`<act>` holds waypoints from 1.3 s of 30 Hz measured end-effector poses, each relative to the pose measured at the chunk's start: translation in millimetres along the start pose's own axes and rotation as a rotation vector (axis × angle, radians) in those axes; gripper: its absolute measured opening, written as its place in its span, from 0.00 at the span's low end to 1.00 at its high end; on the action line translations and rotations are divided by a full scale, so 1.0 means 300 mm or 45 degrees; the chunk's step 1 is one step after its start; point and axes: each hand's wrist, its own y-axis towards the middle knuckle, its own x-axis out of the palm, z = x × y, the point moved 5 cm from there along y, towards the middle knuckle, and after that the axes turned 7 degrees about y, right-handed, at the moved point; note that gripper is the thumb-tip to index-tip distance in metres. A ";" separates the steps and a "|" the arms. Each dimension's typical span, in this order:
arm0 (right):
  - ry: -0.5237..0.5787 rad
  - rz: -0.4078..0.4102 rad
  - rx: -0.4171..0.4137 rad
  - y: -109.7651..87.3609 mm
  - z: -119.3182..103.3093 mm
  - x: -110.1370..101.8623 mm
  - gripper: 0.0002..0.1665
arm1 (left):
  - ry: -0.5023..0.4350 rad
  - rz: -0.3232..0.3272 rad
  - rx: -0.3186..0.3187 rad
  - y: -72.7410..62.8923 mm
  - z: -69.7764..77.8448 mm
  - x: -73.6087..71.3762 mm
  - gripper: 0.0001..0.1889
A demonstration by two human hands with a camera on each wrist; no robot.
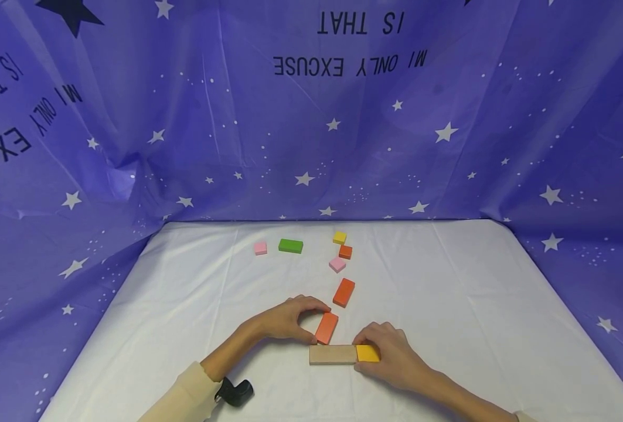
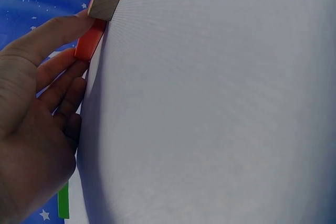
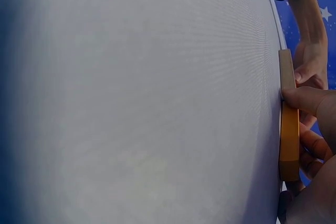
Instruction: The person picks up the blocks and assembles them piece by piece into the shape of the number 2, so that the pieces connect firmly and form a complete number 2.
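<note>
As we list from the near side outward, the first entry is a black wrist device [image 1: 237,392] beside the left sleeve [image 1: 184,392]. Next, the right hand [image 1: 395,357]: grip narrow, holding a long yellow block [image 1: 368,353] between thumb and fingers. To its left lies a plain wooden block [image 1: 332,354], end to end with the yellow one. Behind that, the left hand [image 1: 285,319]: thumb and forefinger at the two ends of a near orange block [image 1: 326,328], grip spread to that block's length; whether this block touches the wooden one, we cannot be sure. Farther along the white tabletop [image 1: 448,293]: a far orange block [image 1: 344,292], a near pink block [image 1: 337,265], a small red block [image 1: 345,252], a small yellow block [image 1: 340,238]; left of these, a green block [image 1: 290,246] and a left pink block [image 1: 260,248]. Backdrop: purple star-printed cloth [image 1: 269,129].

Progress, by our judgement: one join made, yellow to wood; the near orange block in hand, not yet settled; six blocks beyond, loose.

Views compared: the right wrist camera gives us the yellow block's full length, partly covered in the head view. The left wrist camera gives the left hand's palm side; of the six loose blocks, it shows only the green.
</note>
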 end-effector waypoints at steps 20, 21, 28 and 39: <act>0.008 -0.007 0.023 0.007 0.003 0.000 0.16 | -0.034 -0.032 -0.039 -0.004 -0.001 -0.001 0.36; 0.009 -0.007 0.023 0.006 0.003 0.000 0.16 | -0.044 -0.034 -0.043 -0.006 -0.002 -0.001 0.37; 0.009 -0.001 0.005 0.004 0.004 -0.002 0.16 | -0.088 0.022 -0.027 -0.024 0.009 -0.005 0.33; -0.009 0.002 0.002 0.001 -0.001 -0.001 0.16 | 0.051 0.150 -0.022 -0.088 0.096 0.014 0.28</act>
